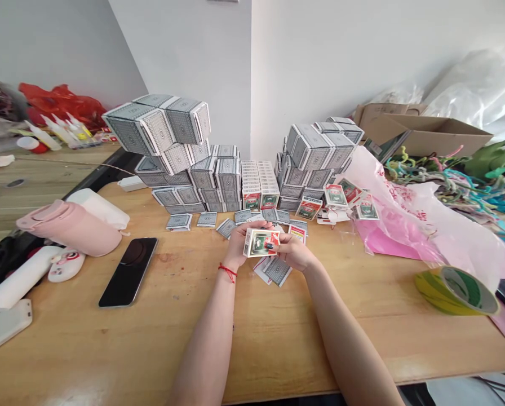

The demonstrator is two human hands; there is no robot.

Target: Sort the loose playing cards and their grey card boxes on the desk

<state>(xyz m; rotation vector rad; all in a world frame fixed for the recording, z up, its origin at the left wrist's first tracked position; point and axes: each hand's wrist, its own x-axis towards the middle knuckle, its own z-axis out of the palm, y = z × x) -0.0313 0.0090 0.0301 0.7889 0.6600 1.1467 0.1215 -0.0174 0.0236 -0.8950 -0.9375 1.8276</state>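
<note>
Between my two hands, just above the table, is a playing card box (257,243) with a green, white and red front. My left hand (235,243) grips its left end, with a red string round the wrist. On the right end, the fingers of my right hand (292,249) are closed, the thumb on its front. Loose patterned playing cards (278,272) lie under and behind my hands. Behind them stand two rows of upright card boxes (260,179), flanked by a left stack of grey patterned blocks (176,149) and a right stack (315,155).
A black phone (128,272), a pink bottle (77,228) and a white mouse (66,265) lie at the left. To the right are a roll of yellow tape (434,290), crumpled plastic wrap (408,203), a cardboard box (438,132) and several more card boxes (336,195).
</note>
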